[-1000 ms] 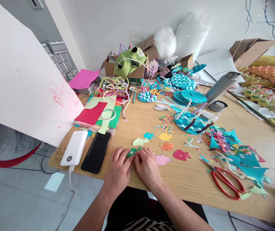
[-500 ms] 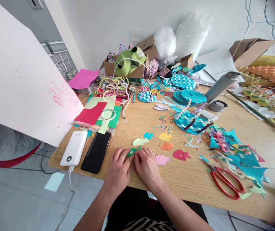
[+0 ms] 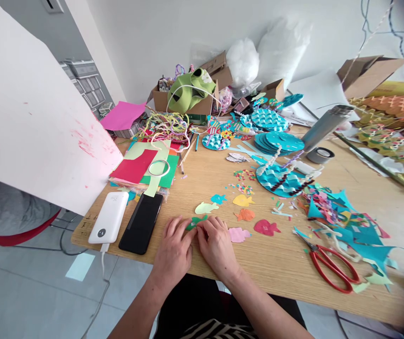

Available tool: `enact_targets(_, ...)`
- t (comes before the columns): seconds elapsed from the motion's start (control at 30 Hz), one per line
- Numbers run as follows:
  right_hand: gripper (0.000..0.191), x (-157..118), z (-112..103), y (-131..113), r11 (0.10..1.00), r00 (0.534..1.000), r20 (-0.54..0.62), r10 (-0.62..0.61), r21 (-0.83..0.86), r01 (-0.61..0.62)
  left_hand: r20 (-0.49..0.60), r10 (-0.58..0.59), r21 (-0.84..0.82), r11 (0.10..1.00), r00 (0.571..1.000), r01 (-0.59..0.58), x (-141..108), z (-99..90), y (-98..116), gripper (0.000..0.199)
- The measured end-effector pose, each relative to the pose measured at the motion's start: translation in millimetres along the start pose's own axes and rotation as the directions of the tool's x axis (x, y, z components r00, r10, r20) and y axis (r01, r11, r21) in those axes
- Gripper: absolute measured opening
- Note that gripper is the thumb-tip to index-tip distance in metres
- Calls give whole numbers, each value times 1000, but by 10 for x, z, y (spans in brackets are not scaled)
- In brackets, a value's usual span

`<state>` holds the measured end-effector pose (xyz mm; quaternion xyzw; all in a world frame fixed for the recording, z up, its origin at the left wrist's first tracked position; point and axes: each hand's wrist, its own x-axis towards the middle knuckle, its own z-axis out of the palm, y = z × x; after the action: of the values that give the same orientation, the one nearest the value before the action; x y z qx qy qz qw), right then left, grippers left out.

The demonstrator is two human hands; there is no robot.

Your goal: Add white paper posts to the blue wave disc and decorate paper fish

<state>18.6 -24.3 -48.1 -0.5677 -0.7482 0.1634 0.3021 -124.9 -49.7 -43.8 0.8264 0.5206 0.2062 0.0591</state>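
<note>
A green paper fish (image 3: 197, 220) lies on the table, partly covered by my two hands. My left hand (image 3: 174, 245) has its fingers pressed together and holds the fish from the left. My right hand (image 3: 219, 245) is closed in a pinch at the fish's lower right edge; whatever is between its fingertips is hidden. Around them lie a pale green paper fish (image 3: 206, 207), a blue paper fish (image 3: 218, 198), a yellow paper fish (image 3: 243, 200), an orange paper fish (image 3: 245, 214), a pink paper fish (image 3: 239, 234) and a red paper fish (image 3: 266, 227).
Red-handled scissors (image 3: 332, 266) rest at the right beside blue paper scraps (image 3: 367, 235). To the left are a phone (image 3: 141, 223) and a white power bank (image 3: 109, 217). Behind stand a blue wavy paper disc (image 3: 278, 179) with pipe cleaners and a steel flask (image 3: 325, 129).
</note>
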Motion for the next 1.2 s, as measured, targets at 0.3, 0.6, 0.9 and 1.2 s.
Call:
enact_targets(0.3, 22, -1, 7, 22, 1000, 1000, 6, 4, -14, -4, 1, -1, -1, 1000, 1000, 1, -3, 7, 0, 49)
enact_targets(0.6, 23, -4, 0, 36, 1000, 1000, -3, -25, 6, 25, 0, -5, -1, 1000, 1000, 5, 2, 7, -4, 51)
enact_targets(0.9, 20, -3, -13, 55, 992, 999, -33, -16, 128, 20, -11, -7, -7, 1000, 1000, 7, -6, 3, -7, 52)
enact_targets(1.2, 26, 67, -115, 72, 967, 997, -71, 26, 256, -7, -19, -11, -31, 999, 1000, 10, -16, 0, -3, 51)
